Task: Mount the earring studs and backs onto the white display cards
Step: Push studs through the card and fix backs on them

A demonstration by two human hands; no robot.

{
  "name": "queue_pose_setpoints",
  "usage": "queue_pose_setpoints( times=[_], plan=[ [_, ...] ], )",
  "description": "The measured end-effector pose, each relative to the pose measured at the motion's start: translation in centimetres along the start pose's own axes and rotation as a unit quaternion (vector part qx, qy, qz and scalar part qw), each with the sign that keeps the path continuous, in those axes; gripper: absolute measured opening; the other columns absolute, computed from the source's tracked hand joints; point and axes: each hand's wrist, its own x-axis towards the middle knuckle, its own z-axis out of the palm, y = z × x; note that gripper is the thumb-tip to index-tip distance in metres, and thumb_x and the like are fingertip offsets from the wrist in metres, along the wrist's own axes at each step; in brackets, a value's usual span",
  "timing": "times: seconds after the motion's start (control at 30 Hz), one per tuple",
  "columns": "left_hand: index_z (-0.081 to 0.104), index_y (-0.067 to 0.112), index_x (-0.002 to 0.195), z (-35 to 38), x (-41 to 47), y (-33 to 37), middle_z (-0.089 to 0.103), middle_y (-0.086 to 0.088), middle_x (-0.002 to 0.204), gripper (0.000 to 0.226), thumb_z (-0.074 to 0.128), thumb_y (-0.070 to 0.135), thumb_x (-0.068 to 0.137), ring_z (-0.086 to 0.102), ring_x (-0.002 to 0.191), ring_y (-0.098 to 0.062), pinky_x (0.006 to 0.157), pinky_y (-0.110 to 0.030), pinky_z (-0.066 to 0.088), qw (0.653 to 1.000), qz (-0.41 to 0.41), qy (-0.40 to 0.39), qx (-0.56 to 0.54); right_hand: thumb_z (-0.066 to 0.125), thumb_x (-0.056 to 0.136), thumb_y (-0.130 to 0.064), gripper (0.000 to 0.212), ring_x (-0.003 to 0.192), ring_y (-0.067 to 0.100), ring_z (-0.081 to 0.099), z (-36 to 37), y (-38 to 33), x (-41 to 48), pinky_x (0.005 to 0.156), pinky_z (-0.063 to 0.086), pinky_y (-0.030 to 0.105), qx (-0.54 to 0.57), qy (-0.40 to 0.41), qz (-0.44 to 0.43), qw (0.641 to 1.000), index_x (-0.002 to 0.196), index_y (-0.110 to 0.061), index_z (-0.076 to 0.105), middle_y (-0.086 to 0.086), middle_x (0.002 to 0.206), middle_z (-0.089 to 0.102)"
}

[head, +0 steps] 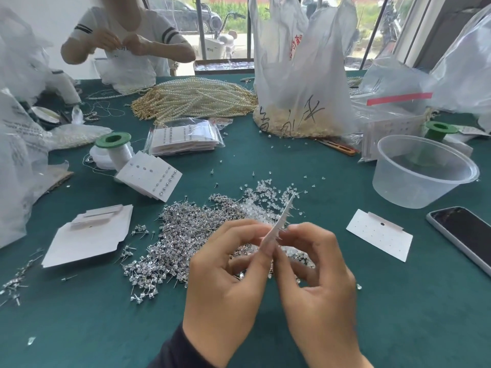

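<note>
Pinched between both hands, a white display card [276, 226] stands edge-on to the camera, tilted up and away to the right. The left hand [225, 274] grips its lower end between thumb and curled fingers. The right hand [318, 282] nips the card's right face with thumb and forefinger, where a row of thin stud posts pokes out (whether a back sits between those fingertips is too small to tell).

Hands and card hover above the dark green cloth table [79, 328], directly over a heap of silver earring studs [183, 235]. Just beyond the heap and touching it lies a scatter of clear plastic earring backs [265, 192].

To the right, a blank white card [380, 235] lies flat near a black smartphone [465, 235] and a clear round plastic tub [422, 171]. To the left sits a stack of blank white cards [90, 235]. Further back, a stack of filled cards [150, 176] rests against a green-capped spool of clear thread [113, 139].

Behind these lie clear bags of finished cards [183, 139], a mound of cream pearl strands [196, 99] and a translucent plastic sack [300, 75]. Across the table, a second person [127, 35] works with both hands raised.
</note>
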Motion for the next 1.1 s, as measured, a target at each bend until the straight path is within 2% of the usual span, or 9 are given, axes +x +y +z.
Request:
queue_pose_setpoints(
  times=[0.17, 0.27, 0.5, 0.6, 0.73, 0.87, 0.97, 1.03, 1.1],
  plan=[
    [0.073, 0.021, 0.075, -0.5, 0.3, -0.9, 0.072, -0.001, 0.077, 0.013, 0.069, 0.03, 0.066, 0.066, 0.073, -0.014, 0.066, -0.022, 0.05, 0.996, -0.065, 0.006, -0.06, 0.064, 0.08, -0.022, 0.015, 0.078, 0.019, 0.056, 0.3, 0.1, 0.0, 0.061, 0.054, 0.035, -0.14, 0.031, -0.116, 0.983, 0.094, -0.023, 0.058, 0.004, 0.092, 0.047],
    [0.073, 0.023, 0.071, -0.5, 0.2, -1.1, 0.072, 0.002, 0.076, 0.014, 0.068, 0.034, 0.063, 0.064, 0.068, -0.01, 0.066, -0.023, 0.049, 0.996, -0.069, 0.012, -0.057, 0.065, 0.079, -0.02, 0.013, 0.079, 0.016, 0.053, 0.2, -0.1, 0.1, 0.065, 0.05, 0.031, -0.159, 0.035, -0.139, 0.977, 0.09, -0.024, 0.059, 0.005, 0.091, 0.045],
    [0.074, 0.026, 0.078, -0.2, 0.1, -1.1, 0.071, 0.001, 0.072, 0.02, 0.067, 0.036, 0.062, 0.064, 0.068, -0.012, 0.067, -0.034, 0.052, 0.995, -0.088, -0.018, -0.049, 0.065, 0.079, -0.015, 0.003, 0.09, 0.015, 0.054, 0.1, 0.2, 0.0, 0.072, 0.051, 0.04, -0.121, 0.038, -0.065, 0.99, 0.079, -0.013, 0.067, 0.005, 0.093, 0.048],
    [0.072, 0.027, 0.082, 0.0, 0.0, -1.1, 0.067, 0.0, 0.063, 0.026, 0.058, 0.043, 0.067, 0.06, 0.063, -0.012, 0.062, -0.038, 0.052, 0.994, -0.089, -0.057, 0.004, 0.061, 0.08, -0.019, 0.007, 0.091, 0.01, 0.053, 0.1, 0.2, 0.1, 0.077, 0.048, 0.03, -0.122, 0.03, -0.057, 0.99, 0.078, -0.014, 0.066, 0.004, 0.094, 0.048],
    [0.068, 0.028, 0.083, -0.5, 0.5, -1.1, 0.065, -0.003, 0.064, 0.026, 0.05, 0.044, 0.072, 0.057, 0.057, -0.02, 0.056, -0.037, 0.049, 0.994, -0.045, -0.033, 0.097, 0.063, 0.078, -0.011, 0.01, 0.107, 0.012, 0.052, -0.3, 0.1, 0.6, 0.089, 0.045, 0.031, -0.124, -0.048, -0.064, 0.989, 0.085, -0.017, 0.069, 0.003, 0.109, 0.05],
    [0.07, 0.035, 0.079, -1.3, 1.4, -1.3, 0.07, 0.0, 0.07, 0.012, 0.06, 0.029, 0.079, 0.058, 0.059, -0.017, 0.061, -0.052, 0.054, 0.989, -0.118, 0.055, 0.077, 0.061, 0.082, -0.014, 0.021, 0.109, 0.014, 0.055, -2.1, 0.2, 2.3, 0.088, 0.048, 0.033, -0.096, -0.139, -0.038, 0.985, 0.099, -0.022, 0.069, -0.005, 0.111, 0.057],
    [0.073, 0.036, 0.069, -2.0, 2.1, -1.5, 0.071, 0.007, 0.067, 0.031, 0.057, 0.014, 0.086, 0.063, 0.065, -0.019, 0.065, -0.054, 0.055, 0.979, -0.183, 0.087, 0.026, 0.066, 0.082, -0.018, 0.027, 0.103, 0.014, 0.054, -4.1, 1.9, 4.7, 0.091, 0.038, 0.021, -0.282, -0.211, 0.039, 0.935, 0.109, -0.023, 0.066, -0.008, 0.105, 0.059],
    [0.073, 0.032, 0.063, -2.2, 2.4, -1.5, 0.071, 0.006, 0.063, 0.036, 0.056, 0.011, 0.086, 0.065, 0.061, -0.016, 0.056, -0.04, 0.059, 0.973, -0.21, 0.098, -0.015, 0.063, 0.084, -0.029, 0.028, 0.104, 0.017, 0.048, -4.7, 3.0, 5.2, 0.09, 0.032, 0.02, -0.391, -0.266, 0.067, 0.879, 0.112, -0.024, 0.065, -0.005, 0.106, 0.056],
    [0.073, 0.03, 0.061, -2.2, 2.5, -1.5, 0.071, 0.004, 0.062, 0.037, 0.055, 0.009, 0.086, 0.065, 0.058, -0.014, 0.05, -0.03, 0.057, 0.969, -0.221, 0.102, -0.035, 0.064, 0.084, -0.029, 0.019, 0.098, 0.019, 0.049, -4.2, 3.4, 5.0, 0.089, 0.035, 0.027, -0.394, -0.265, 0.069, 0.877, 0.1, -0.022, 0.07, -0.004, 0.098, 0.058]
  ],
)
